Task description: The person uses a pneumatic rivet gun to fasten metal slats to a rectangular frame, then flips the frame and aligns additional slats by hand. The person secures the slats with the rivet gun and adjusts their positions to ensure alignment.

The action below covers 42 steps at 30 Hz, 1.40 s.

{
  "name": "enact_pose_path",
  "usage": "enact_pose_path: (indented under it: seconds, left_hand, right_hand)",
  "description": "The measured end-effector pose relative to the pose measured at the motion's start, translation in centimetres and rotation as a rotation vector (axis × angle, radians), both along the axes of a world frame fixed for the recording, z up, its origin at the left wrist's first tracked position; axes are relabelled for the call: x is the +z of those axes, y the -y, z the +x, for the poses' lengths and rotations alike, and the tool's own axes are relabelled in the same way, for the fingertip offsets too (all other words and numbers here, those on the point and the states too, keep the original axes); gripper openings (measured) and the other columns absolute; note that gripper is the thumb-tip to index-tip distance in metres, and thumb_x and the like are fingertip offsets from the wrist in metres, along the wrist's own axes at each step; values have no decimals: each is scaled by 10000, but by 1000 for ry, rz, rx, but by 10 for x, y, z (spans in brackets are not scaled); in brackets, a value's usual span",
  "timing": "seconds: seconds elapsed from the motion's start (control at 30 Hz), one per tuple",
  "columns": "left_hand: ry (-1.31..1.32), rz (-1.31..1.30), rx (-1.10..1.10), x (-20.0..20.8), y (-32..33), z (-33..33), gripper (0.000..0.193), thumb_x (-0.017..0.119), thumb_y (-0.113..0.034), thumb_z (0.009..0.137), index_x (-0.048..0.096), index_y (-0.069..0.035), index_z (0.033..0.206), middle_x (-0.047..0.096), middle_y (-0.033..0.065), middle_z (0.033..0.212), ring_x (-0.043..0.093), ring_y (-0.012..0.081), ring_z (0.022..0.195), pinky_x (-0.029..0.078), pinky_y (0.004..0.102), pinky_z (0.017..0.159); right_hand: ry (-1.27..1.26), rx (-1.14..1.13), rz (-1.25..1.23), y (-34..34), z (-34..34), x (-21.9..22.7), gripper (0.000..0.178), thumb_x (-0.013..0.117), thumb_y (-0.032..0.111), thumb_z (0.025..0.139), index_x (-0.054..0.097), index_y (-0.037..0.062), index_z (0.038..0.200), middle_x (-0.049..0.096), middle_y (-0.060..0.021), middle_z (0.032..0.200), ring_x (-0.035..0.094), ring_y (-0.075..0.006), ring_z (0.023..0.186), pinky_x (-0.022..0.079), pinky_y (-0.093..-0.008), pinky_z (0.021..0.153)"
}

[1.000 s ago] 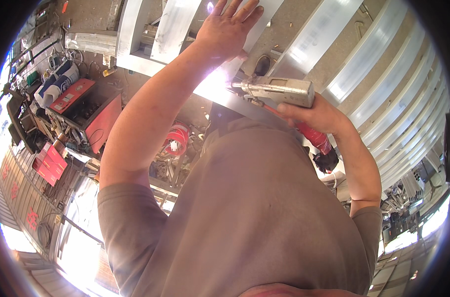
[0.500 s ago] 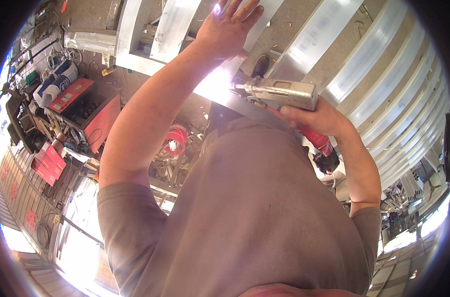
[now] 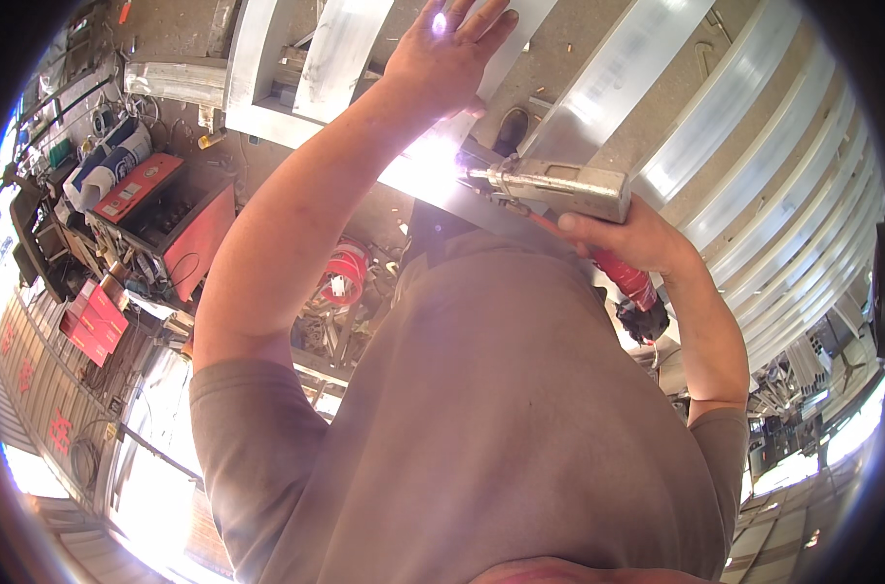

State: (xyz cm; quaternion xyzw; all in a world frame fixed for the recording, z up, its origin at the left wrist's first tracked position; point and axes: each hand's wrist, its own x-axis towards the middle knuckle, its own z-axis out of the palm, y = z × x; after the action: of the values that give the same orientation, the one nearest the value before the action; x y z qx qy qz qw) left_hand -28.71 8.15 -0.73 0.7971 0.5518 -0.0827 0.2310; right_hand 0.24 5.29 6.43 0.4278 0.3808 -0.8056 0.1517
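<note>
My right hand [image 3: 623, 234] is wrapped around a welding gun [image 3: 564, 187] with a boxy silver body and a red handle [image 3: 622, 276]. Its nozzle points left, at a glaring white arc on a flat metal rail [image 3: 506, 216] just in front of my body. The glare hides the spot where tip and metal meet. Farther out, my left hand [image 3: 444, 63] lies with fingers stretched and spread over a silvery metal slat [image 3: 522, 49], holding nothing. A small purple-white light spot shows on its fingers.
Several parallel metal slats [image 3: 623, 73] run off to the right. A red tool cabinet [image 3: 201, 238] with an open top stands at left, near a red bucket-like container [image 3: 347, 273] with something white inside. A dark shoe [image 3: 512, 130] shows on the floor between the slats.
The welding gun and my right hand have shifted slightly right and toward my body. My left hand stays almost in place; the arc burns in both frames.
</note>
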Motion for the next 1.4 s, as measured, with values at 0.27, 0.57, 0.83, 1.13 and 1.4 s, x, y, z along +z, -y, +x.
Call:
enact_pose_path:
  seconds: [0.27,0.57,0.83,1.13,1.4]
  left_hand:
    - [-18,-5,-4,5,3,-2,816,812,-295,862,427,-103,1555,474,191,1552,472,368,1417,419,484,1163]
    - [37,4,26,14,-1,-2,832,823,-269,856,418,-94,1561,466,205,1559,473,390,1416,428,487,1155]
    - [417,121,789,46,12,-116,687,759,-283,938,455,-165,1543,570,155,1470,526,278,1369,418,372,1126]
    - [538,162,1555,3,191,-155,329,660,-256,1030,602,6,1220,668,61,1083,629,136,942,500,282,824]
    - [731,-245,1722,-35,263,-38,390,731,-266,994,634,20,1241,696,77,1126,635,137,1037,510,301,938]
  right_hand:
    - [-1,-10,-5,1,2,0,650,764,371,941,535,97,1484,697,-35,1186,627,-118,825,551,-305,697]
    - [-4,-32,-20,4,7,5,623,759,343,956,537,86,1478,701,-24,1221,627,-108,878,552,-297,722]
    - [120,-117,29,10,30,12,570,783,352,936,602,23,1365,706,-66,1036,644,-142,794,560,-323,728]
    - [40,-175,-4,12,10,26,619,774,364,944,577,21,1420,714,-91,1241,649,-143,957,556,-316,768]
    - [-17,-187,-6,6,-7,32,613,760,323,957,559,18,1449,709,-77,1265,636,-129,1020,536,-303,833]
